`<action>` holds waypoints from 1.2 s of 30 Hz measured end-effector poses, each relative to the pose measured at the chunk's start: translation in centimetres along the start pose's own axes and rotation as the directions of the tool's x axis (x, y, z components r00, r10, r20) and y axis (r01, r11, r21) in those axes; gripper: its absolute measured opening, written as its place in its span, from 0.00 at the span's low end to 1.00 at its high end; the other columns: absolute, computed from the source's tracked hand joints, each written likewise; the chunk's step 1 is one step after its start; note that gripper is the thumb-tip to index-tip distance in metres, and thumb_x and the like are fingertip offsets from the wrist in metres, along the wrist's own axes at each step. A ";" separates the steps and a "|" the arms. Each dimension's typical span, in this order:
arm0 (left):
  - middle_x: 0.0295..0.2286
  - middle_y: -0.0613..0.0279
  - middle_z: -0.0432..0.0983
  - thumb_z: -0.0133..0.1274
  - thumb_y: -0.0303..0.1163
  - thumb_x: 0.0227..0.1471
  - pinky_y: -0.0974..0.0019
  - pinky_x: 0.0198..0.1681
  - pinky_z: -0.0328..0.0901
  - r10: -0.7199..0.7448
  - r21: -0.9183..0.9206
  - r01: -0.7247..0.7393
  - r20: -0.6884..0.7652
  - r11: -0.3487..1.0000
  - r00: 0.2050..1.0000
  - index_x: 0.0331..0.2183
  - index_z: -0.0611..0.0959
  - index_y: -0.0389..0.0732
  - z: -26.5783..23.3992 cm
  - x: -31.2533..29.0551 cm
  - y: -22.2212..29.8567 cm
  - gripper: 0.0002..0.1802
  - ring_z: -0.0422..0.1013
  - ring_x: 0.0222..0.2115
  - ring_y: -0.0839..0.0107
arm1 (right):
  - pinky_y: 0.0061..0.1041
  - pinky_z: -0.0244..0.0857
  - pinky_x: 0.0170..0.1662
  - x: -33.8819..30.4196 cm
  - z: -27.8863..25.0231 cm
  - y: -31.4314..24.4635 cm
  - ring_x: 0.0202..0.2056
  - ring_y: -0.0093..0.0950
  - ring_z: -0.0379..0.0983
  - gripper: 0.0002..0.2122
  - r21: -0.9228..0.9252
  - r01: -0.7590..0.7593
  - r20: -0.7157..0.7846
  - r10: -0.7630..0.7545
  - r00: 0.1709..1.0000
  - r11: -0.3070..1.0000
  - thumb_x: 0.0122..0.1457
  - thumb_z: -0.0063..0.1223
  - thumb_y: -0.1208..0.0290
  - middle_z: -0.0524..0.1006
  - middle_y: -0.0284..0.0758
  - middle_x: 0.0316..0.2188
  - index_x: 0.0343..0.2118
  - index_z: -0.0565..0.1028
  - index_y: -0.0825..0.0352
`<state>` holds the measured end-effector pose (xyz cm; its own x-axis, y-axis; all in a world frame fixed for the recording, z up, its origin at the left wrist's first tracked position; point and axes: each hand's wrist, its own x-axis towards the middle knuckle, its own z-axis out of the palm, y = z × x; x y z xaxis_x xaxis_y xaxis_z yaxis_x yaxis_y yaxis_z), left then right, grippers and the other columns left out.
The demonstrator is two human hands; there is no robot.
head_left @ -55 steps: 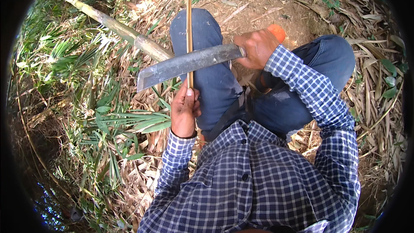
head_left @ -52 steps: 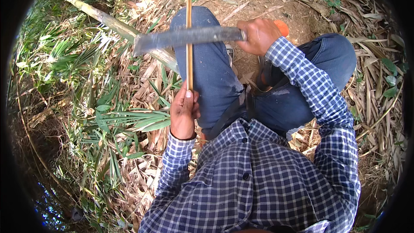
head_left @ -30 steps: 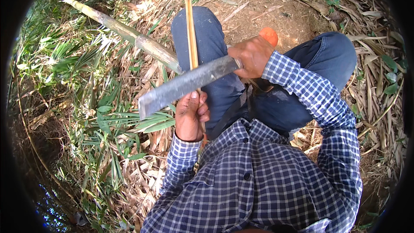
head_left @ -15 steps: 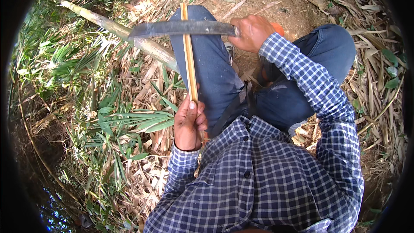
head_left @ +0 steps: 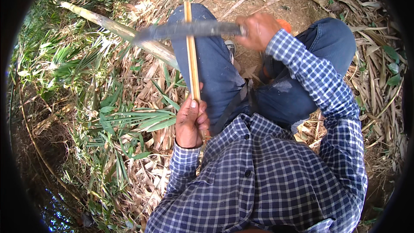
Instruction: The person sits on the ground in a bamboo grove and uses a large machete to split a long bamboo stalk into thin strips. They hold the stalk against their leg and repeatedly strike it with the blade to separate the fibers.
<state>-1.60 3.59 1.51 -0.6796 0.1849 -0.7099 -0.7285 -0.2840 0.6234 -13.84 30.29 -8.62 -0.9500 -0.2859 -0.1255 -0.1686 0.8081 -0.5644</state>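
Observation:
My left hand (head_left: 190,121) is closed round the near end of a long, narrow bamboo strip (head_left: 192,69), thumb on top. The strip lies lengthwise over my left thigh, its far end reaching past the knee. A machete (head_left: 160,32) is gripped in my right hand (head_left: 258,31), with a bit of orange (head_left: 284,25) at the handle end. Its dark blade, smeared by motion, crosses the strip from right to left near the knee. Whether the edge touches the strip I cannot tell.
A thick bamboo pole (head_left: 113,27) slants from the upper left to beside my left leg. Green leaves (head_left: 148,118) and dry leaf litter (head_left: 148,164) cover the ground at left. My bent right leg (head_left: 332,45) is under the right forearm.
My right hand and the machete have shifted a little to the right, and the blade is more blurred. The strip has moved slightly right, with my left hand still holding its near end.

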 end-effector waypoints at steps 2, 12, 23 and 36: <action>0.27 0.71 0.63 0.40 0.34 0.66 0.82 0.19 0.49 -0.019 -0.060 0.017 -0.024 0.998 1.000 0.62 0.61 0.40 0.9 0.4 0.5 0.25 0.51 0.19 0.87 | 0.37 0.69 0.22 -1.8 0.8 -1.3 0.17 0.35 0.75 0.11 -0.007 0.248 0.024 -0.247 0.969 0.969 0.47 0.58 0.63 0.76 0.40 0.15 0.29 0.79 0.66; 0.26 0.71 0.63 0.40 0.35 0.66 0.82 0.18 0.49 -0.025 -0.093 0.027 0.022 0.995 0.999 0.63 0.59 0.40 0.8 -0.2 0.1 0.27 0.51 0.19 0.86 | 0.38 0.70 0.23 -0.2 0.3 -0.1 0.17 0.36 0.74 0.09 -0.001 0.033 -0.116 -0.033 0.993 0.999 0.47 0.57 0.64 0.76 0.39 0.15 0.26 0.77 0.64; 0.26 0.70 0.62 0.42 0.35 0.65 0.82 0.17 0.49 -0.033 -0.072 0.036 0.032 0.997 0.999 0.62 0.60 0.37 0.5 0.2 0.1 0.27 0.51 0.18 0.85 | 0.35 0.70 0.20 1.6 -0.1 1.9 0.13 0.30 0.72 0.14 -0.003 -0.061 -0.130 0.060 0.990 0.998 0.50 0.55 0.63 0.74 0.38 0.12 0.33 0.80 0.67; 0.23 0.70 0.59 0.38 0.35 0.66 0.81 0.15 0.51 -0.033 -0.058 0.035 0.025 0.998 0.999 0.57 0.65 0.33 0.0 -0.1 0.2 0.23 0.52 0.17 0.85 | 0.38 0.71 0.25 -0.1 0.6 0.7 0.19 0.40 0.75 0.09 0.000 0.036 -0.117 -0.036 0.993 0.999 0.46 0.58 0.65 0.76 0.41 0.15 0.28 0.78 0.64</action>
<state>-1.72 3.50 1.72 -0.6570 0.2181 -0.7216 -0.7453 -0.3315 0.5784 -13.71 30.54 -9.50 -0.9675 -0.2527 -0.0094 -0.2027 0.7971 -0.5688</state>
